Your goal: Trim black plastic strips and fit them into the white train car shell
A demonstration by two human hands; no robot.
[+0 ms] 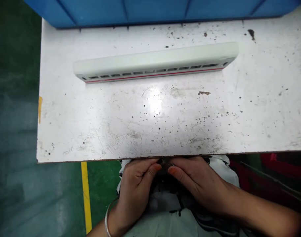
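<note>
My left hand (137, 181) and my right hand (197, 181) are held together just below the near edge of the white table (91, 131), over my lap. Both have their fingers curled and pinched around a small dark object (165, 163) that I cannot make out. A bangle sits on my left wrist. A long white plastic panel (155, 62) with a row of slots and a red stripe along its front lies across the far half of the table, well away from both hands.
A blue bin (150, 11) stands along the table's far edge. The tabletop is scratched and speckled with dark spots. Green floor with a yellow line (86, 194) lies at the left. Red and dark items (276, 171) sit under the table at right.
</note>
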